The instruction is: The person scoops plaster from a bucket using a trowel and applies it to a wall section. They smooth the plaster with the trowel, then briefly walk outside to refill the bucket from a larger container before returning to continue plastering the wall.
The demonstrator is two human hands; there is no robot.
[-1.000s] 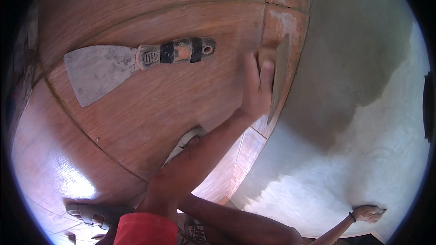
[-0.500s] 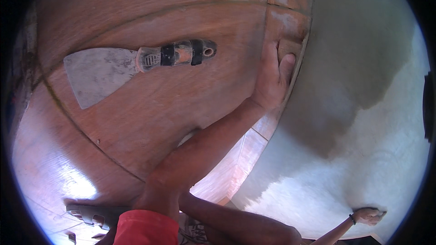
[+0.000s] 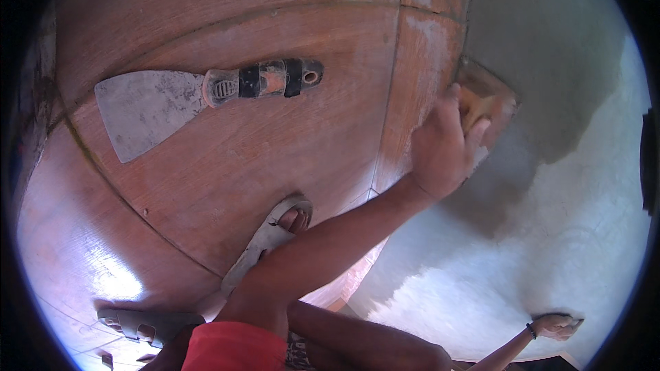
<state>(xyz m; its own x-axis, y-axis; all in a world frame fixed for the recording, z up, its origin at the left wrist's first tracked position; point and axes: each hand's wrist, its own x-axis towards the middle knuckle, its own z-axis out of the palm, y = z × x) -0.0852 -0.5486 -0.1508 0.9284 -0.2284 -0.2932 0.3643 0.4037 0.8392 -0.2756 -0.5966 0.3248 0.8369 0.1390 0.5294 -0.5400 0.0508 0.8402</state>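
Note:
My left hand [image 3: 443, 148], its arm in a red sleeve, grips the handle of a hand float [image 3: 505, 89]. The float's board lies against the grey plastered wall [image 3: 550, 233], over a darker damp patch, just past the tile edge. Part of the board is behind my fingers and is blurred. Low on the right, my right hand [image 3: 557, 326] wears a dark bracelet and rests closed against the wall; whatever its fingers hold is too small to tell. A broad scraper [image 3: 155, 110] with a taped handle lies on the brown tiles, left of my left hand.
Brown floor tiles [image 3: 330, 144] with dark joints spread over the left. A narrow tile strip [image 3: 430, 48] with whitish smears borders the wall. My sandalled foot [image 3: 292, 220] stands beside my left forearm. Another dark sandal [image 3: 151, 326] is at the lower left.
My left hand has moved the float right, from the tile strip's edge onto the damp wall. The forearm's shift uncovers the sandalled foot. My right hand stays at its place.

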